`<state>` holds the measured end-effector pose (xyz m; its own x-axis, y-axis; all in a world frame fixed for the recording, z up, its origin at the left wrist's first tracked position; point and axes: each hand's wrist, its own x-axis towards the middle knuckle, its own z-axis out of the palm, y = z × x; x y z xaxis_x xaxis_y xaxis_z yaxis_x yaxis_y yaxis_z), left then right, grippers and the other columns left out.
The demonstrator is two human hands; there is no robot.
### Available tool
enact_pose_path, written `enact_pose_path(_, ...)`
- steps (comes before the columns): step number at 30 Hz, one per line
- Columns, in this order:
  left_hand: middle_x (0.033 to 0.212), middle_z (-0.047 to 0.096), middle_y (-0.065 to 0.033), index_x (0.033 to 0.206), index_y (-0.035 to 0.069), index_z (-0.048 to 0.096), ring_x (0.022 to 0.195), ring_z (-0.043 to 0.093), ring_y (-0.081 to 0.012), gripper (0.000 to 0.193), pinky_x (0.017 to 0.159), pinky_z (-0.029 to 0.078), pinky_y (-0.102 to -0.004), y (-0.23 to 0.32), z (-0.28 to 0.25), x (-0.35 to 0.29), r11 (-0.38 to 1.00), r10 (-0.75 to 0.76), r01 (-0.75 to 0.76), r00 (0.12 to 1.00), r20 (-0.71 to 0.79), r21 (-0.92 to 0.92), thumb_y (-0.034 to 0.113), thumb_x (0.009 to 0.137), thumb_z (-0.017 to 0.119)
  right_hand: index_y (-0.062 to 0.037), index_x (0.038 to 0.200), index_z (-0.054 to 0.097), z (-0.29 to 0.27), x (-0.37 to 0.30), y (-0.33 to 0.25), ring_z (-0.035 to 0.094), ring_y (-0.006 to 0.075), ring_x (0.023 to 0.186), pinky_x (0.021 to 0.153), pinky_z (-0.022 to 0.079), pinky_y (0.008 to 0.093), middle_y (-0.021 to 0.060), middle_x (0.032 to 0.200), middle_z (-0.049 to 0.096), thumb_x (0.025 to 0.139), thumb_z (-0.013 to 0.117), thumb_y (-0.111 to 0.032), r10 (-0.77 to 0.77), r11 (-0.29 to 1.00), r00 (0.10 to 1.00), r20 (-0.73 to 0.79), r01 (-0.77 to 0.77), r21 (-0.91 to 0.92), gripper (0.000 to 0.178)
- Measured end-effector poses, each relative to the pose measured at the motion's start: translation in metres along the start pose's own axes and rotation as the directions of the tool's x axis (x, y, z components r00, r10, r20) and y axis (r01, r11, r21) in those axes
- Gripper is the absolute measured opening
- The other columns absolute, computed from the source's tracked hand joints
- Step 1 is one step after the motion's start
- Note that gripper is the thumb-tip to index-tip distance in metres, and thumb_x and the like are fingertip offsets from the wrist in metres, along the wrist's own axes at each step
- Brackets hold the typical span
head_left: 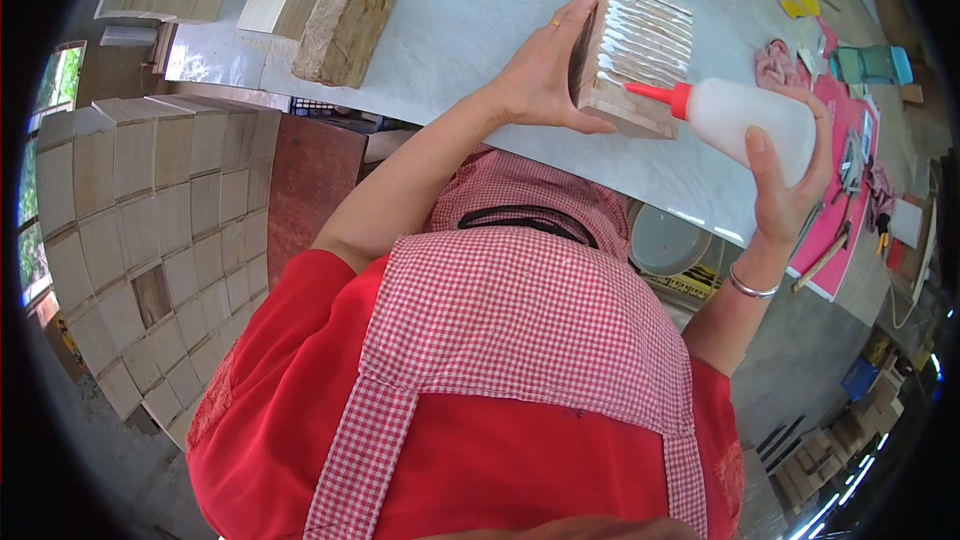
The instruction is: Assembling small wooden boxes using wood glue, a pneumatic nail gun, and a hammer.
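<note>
Left grip (pixel 543 72) clasps wooden block (pixel 643 60) from its left.

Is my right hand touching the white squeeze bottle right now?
Touching: in the head view, your right hand wraps the white squeeze bottle, its thumb lying across the bottle's side.

table (pixel 480 15), brown block (pixel 355 15), pink sheet (pixel 838 108), perhaps paper

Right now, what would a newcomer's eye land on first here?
Probably the white bottle in the right hand, right of centre, its red nozzle pointing at the block. The left hand grips that block, whose face carries white lines. Next, perhaps, the big stack of pale wood at far left.
</note>
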<state>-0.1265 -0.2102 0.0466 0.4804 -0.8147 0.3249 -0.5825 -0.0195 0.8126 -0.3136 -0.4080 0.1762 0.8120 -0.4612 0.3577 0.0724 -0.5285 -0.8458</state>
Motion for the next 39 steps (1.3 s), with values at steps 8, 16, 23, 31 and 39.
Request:
enact_pose_path(8, 0.153, 0.031, -0.0211, 0.155, 0.006, 0.012, 0.141, 0.035, -0.0379, 0.136, 0.116, 0.033, -0.0435, 0.001, 0.000, -0.001, 1.000, -0.008, 0.007, 1.000, -0.011, -0.012, 0.036, 0.051, 0.093, -0.0005, 0.120, 0.057, -0.042, -0.015, 0.004, 0.060, 0.0166, 0.098, 0.088, 0.048, 0.0297, 0.0071, 0.109, 0.062, 0.080, 0.079, -0.016, 0.011, 0.988, 0.995, -0.100, -0.026, -0.150, 0.049)
enact_pose_path(16, 0.153, 0.032, -0.0212, 0.156, 0.006, 0.012, 0.141, 0.035, -0.0382, 0.137, 0.116, 0.033, -0.0436, -0.001, 0.001, -0.001, 1.000, 0.001, -0.001, 1.000, -0.015, -0.006, 0.035, 0.050, 0.094, -0.0013, 0.120, 0.057, -0.015, -0.014, 0.004, 0.059, 0.0170, 0.100, 0.088, 0.048, 0.0303, 0.0077, 0.111, 0.061, 0.078, 0.080, -0.014, 0.014, 0.999, 0.993, -0.119, -0.008, 0.047, 0.050)
enact_pose_path(23, 0.153, 0.028, -0.0269, 0.153, -0.004, 0.011, 0.139, 0.035, -0.0426, 0.139, 0.116, 0.033, -0.0445, 0.000, 0.000, 0.000, 1.000, 0.002, -0.002, 1.000, 0.014, 0.005, 0.049, 0.052, 0.091, -0.0030, 0.119, 0.057, 0.019, -0.003, 0.001, 0.060, 0.0156, 0.098, 0.087, 0.048, 0.0292, 0.0073, 0.109, 0.061, 0.077, 0.080, -0.013, -0.027, 0.999, 1.000, -0.013, 0.027, 0.020, 0.049)
enact_pose_path(31, 0.152, 0.032, -0.0214, 0.156, 0.006, 0.013, 0.141, 0.036, -0.0386, 0.138, 0.116, 0.034, -0.0439, -0.002, 0.001, -0.001, 1.000, 0.008, -0.008, 1.000, -0.022, 0.003, 0.037, 0.049, 0.094, -0.0017, 0.119, 0.057, -0.015, -0.010, 0.000, 0.059, 0.0156, 0.099, 0.088, 0.048, 0.0288, 0.0080, 0.110, 0.061, 0.078, 0.080, -0.014, 0.027, 0.997, 0.999, -0.030, -0.029, -0.065, 0.049)
enact_pose_path(39, 0.153, 0.028, -0.0261, 0.154, -0.002, 0.010, 0.139, 0.035, -0.0426, 0.139, 0.115, 0.034, -0.0447, -0.001, -0.001, 0.000, 0.999, 0.026, -0.026, 1.000, 0.006, 0.022, 0.047, 0.052, 0.092, -0.0005, 0.122, 0.056, -0.044, -0.025, 0.002, 0.059, 0.0171, 0.100, 0.089, 0.048, 0.0301, 0.0092, 0.111, 0.061, 0.078, 0.080, -0.014, 0.065, 0.995, 0.990, -0.126, -0.074, -0.067, 0.051)
